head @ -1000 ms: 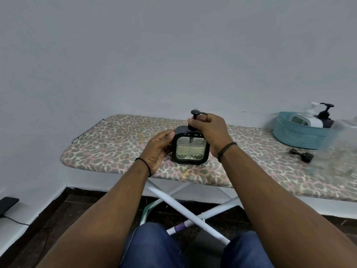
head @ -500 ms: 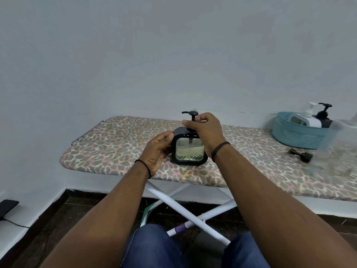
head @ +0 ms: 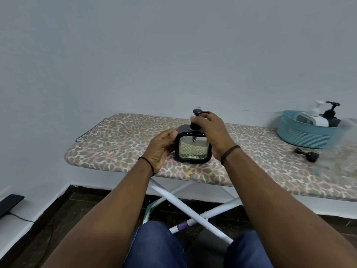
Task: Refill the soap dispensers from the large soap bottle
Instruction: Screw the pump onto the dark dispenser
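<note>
A square black soap dispenser (head: 193,149) with a clear patterned window stands upright on the leopard-print ironing board (head: 119,144). My left hand (head: 161,149) grips its left side. My right hand (head: 211,132) is closed around the black pump (head: 197,113) at its neck, on top of the dispenser. A white dispenser (head: 311,117) and a black dispenser (head: 331,115) sit in the teal basket (head: 303,134) at the right. The large soap bottle is a blurred clear shape (head: 347,136) at the right edge.
A loose black pump head (head: 307,156) lies on the board in front of the basket. The board's white crossed legs (head: 185,207) stand over dark floor. A dark device (head: 9,205) with a cable lies at the lower left. My knees are below.
The pump's spout has turned: it pointed left half a second ago and now points right. My right hand has shifted around the neck. The left hand stays on the dispenser.
</note>
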